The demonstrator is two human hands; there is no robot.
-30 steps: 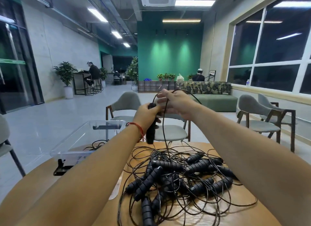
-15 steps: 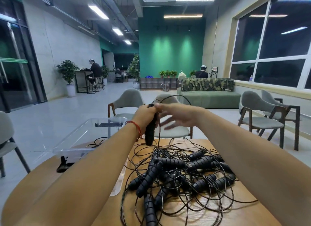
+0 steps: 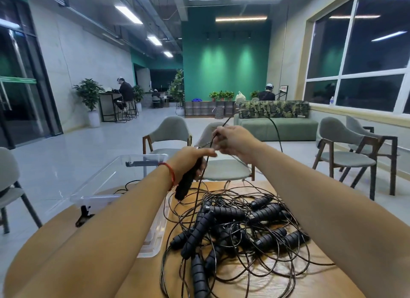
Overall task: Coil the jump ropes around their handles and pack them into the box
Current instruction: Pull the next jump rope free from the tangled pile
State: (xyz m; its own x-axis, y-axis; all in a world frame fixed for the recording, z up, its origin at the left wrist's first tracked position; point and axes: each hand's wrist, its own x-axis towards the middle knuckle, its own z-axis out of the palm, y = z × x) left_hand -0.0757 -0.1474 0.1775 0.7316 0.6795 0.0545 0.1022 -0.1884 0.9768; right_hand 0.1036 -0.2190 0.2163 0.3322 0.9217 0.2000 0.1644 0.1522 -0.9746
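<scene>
— And the hands?
— Left hand (image 3: 188, 160) gripped a black ribbed handle (image 3: 187, 184); right hand (image 3: 237, 142) pinched its thin black cord (image 3: 226, 122), above tangled black jump ropes (image 3: 230, 222) beside the clear plastic box (image 3: 106, 177).

rope tangle (image 3: 239, 226) fills tbl ctr, box (image 3: 115, 186) left

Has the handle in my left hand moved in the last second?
Yes. The handle tipped from upright: its lower end swung left, away from the chair seat behind.
</scene>
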